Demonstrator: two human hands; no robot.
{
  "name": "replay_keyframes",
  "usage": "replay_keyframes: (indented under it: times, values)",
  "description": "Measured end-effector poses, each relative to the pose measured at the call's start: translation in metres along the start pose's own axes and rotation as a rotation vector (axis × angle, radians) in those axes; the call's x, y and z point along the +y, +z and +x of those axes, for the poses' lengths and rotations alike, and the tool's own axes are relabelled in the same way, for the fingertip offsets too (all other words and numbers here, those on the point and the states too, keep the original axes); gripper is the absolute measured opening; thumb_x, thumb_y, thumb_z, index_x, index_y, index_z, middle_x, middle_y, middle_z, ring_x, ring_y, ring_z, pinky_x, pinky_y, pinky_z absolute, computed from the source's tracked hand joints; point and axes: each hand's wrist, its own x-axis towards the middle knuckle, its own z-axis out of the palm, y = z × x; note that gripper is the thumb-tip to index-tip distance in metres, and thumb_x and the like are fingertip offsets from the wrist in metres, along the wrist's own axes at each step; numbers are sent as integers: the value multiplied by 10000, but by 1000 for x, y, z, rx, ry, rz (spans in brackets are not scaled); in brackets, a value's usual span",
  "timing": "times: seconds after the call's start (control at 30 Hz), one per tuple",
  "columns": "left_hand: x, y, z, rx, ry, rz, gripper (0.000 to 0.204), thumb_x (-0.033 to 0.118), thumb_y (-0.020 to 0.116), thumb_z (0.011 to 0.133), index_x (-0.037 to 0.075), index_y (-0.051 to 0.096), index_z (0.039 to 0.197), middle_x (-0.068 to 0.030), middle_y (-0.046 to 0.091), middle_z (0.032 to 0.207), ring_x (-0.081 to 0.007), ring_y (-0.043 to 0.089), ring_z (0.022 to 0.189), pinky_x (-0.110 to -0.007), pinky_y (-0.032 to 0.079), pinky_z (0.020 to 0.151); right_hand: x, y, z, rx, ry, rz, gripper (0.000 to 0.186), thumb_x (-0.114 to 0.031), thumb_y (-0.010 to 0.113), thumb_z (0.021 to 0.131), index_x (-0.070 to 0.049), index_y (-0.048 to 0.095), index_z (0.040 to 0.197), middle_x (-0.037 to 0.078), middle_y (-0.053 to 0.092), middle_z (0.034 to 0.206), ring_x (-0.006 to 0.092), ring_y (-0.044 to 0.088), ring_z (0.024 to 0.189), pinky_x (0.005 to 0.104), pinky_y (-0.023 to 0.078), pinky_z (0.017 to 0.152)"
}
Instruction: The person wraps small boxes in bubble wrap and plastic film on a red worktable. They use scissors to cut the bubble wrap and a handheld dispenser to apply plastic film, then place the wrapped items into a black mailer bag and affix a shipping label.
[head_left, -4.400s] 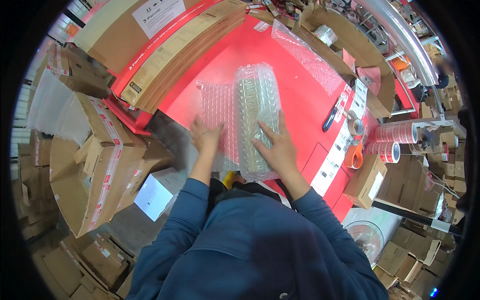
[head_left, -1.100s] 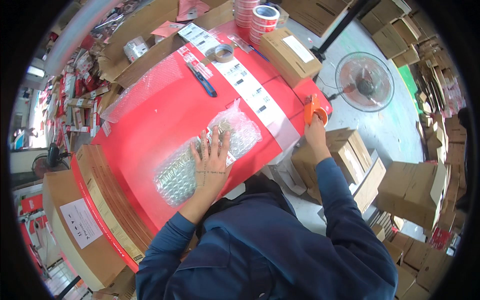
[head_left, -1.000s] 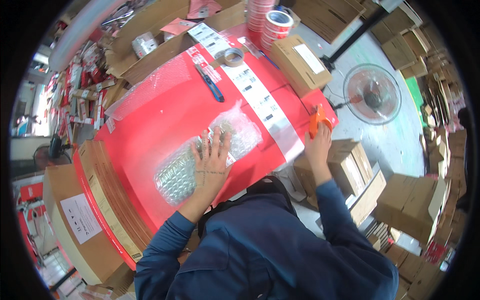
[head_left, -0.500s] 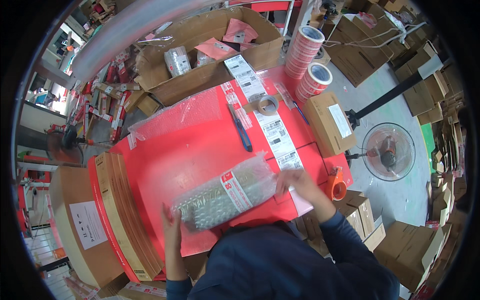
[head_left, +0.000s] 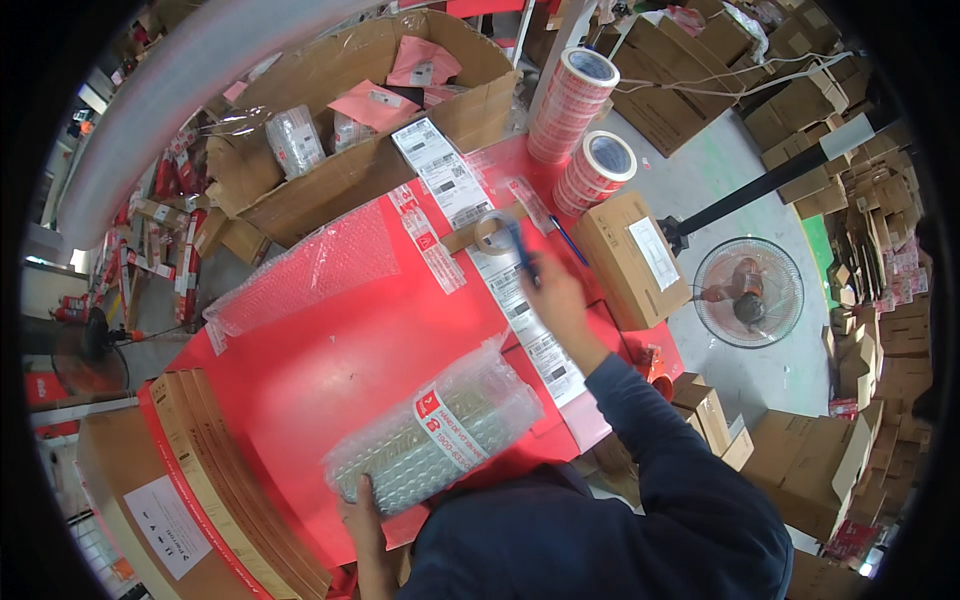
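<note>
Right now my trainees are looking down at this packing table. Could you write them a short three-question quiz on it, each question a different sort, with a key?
1. Short answer: What tool is in the right-hand grip?
2. True or false: The left-hand grip is well clear of the bubble-wrapped package.
3. Fill in the blank: The pink pouches lie in a large ______.

Key:
1. A blue cutter, somewhat blurred.
2. False; its thumb touches the package's lower left end.
3. Open cardboard box.
</note>
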Motion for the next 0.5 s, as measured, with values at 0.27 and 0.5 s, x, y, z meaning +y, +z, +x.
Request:
replay_keyframes:
  times: [0.27, 0.5]
  values:
    - [31, 3, 53, -23, -62, 70, 596, 418, 648, 1052, -76, 583, 1379, -154, 656, 1329, -244, 637, 1176, -380, 501, 1016, 59, -17, 26, -20, 65, -428, 434, -327, 701, 979, 18, 627, 1231, 230, 699, 1070, 409, 732, 881, 487, 609, 763]
    - [178, -28, 180, -79, 440, -334, 715, 442, 654, 1045, 62, 408, 1598, -62, 565, 1430, -155, 585, 950, -354, 525, 940, -84, -70, 154, -260, 92, 1087, 510, -339, 636, 1054, -38, 538, 1454, 126, 631, 1421, 253, 681, 1029, 359, 572, 836]
